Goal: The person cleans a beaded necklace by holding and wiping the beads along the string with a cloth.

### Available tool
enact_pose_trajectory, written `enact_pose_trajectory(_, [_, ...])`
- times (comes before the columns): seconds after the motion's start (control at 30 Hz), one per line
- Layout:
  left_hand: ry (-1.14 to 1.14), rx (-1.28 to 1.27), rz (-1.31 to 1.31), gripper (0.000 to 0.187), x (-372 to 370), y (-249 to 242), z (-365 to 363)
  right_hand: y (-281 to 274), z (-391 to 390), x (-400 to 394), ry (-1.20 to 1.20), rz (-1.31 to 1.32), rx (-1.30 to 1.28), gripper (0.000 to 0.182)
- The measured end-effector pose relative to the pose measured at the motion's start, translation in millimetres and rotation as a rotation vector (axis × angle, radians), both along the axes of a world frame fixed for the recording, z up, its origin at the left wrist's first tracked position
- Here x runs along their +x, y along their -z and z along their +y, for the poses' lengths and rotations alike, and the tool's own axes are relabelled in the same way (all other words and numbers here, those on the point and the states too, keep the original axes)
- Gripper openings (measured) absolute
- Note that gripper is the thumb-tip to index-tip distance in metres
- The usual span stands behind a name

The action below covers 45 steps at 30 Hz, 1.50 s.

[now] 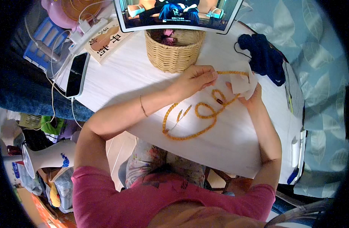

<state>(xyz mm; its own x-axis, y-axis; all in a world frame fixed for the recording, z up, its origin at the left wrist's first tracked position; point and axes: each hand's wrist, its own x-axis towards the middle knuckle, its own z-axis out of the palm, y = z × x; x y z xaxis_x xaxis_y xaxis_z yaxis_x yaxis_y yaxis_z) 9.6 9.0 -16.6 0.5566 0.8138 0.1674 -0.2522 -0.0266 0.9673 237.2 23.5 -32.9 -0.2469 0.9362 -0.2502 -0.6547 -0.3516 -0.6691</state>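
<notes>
A long string of amber beads (196,133) lies in loops on the white tabletop, with a dark bead among them. My left hand (199,79) pinches one stretch of the beads below the wicker basket. From there the strand runs right to a white cloth or tissue (243,83). My right hand (251,95) is closed on this white piece, partly hidden behind it, and beads pass into its folds. A thin pale cord with a few beads lies inside the left loop.
A wicker basket (175,53) stands behind my hands, under a tablet (178,27). Navy yarn (262,57) lies at the right. On the left are a phone (77,75), a book (106,42), a power strip (89,36) and cables. The table's front edge (189,157) is near my lap.
</notes>
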Motion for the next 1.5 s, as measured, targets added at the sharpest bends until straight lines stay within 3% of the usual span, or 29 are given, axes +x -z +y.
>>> enact_pose_trajectory(0.17, [-0.045, 0.029, 0.048, 0.023, 0, 0, 0, -11, -2, -10, 0.050, -0.055, -0.115, 0.035])
enact_pose_trajectory(0.37, [0.007, 0.034, -0.082, 0.019, 2, 6, 0, 8, 5, 6, -0.234, 0.119, 0.138, 0.034])
enact_pose_trajectory(0.47, [0.071, -0.110, -0.028, 0.020, -2, 4, 3, 18, 10, 13, -0.223, 0.111, 0.165, 0.035])
enact_pose_trajectory(0.67, [-0.097, 0.003, 0.032, 0.017, -1, -3, 1, 9, 7, 8, -0.279, 0.077, 0.170, 0.038])
enact_pose_trajectory(0.87, [-0.046, 0.033, -0.097, 0.012, 5, 3, 0, 5, 5, 5, -0.271, 0.054, 0.164, 0.038])
enact_pose_trajectory(0.97, [0.086, -0.045, -0.106, 0.012, 0, 7, 5, 4, 2, 2, -0.190, 0.001, 0.145, 0.038])
enact_pose_trajectory(1.07, [0.045, -0.144, -0.039, 0.014, -4, 0, 5, 1, 0, -1, -0.168, -0.021, 0.133, 0.038])
enact_pose_trajectory(1.17, [-0.139, 0.025, 0.036, 0.012, -1, -4, 2, 3, 1, 1, -0.256, 0.169, 0.165, 0.047])
enact_pose_trajectory(1.27, [-0.120, 0.106, -0.007, 0.010, -2, -8, 2, 0, 1, -1, -0.246, 0.150, 0.127, 0.048])
enact_pose_trajectory(1.5, [0.058, -0.070, -0.040, 0.008, 2, 1, 4, 4, 4, 4, -0.218, -0.058, 0.116, 0.040])
